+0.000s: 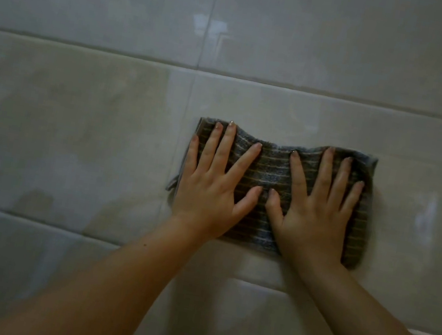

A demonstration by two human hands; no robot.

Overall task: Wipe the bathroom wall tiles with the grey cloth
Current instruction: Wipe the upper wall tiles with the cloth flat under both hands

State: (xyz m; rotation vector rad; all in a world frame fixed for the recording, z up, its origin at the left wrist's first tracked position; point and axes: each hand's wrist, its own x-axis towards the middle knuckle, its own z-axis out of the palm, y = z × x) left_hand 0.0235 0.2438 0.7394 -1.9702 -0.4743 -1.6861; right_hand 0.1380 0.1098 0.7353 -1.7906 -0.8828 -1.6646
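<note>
Palms flat, you press the grey cloth (pixel 271 173) against the wall tiles (pixel 74 128) with both hands. Your left hand (pixel 210 191) covers the cloth's left part and your right hand (pixel 316 212) its right part, with the two thumb tips nearly meeting over the middle. Each grip is apart: all fingers are straight, spread and lying on the fabric. The cloth forms a wide rectangle, dark grey with thin pale stripes running across. It sits just right of a vertical grout line (pixel 184 120). A small loop tab (pixel 171 184) hangs off its left edge; any writing on it is too small to tell. Bright reflections (pixel 209 29) gleam on the upper tiles.
</note>
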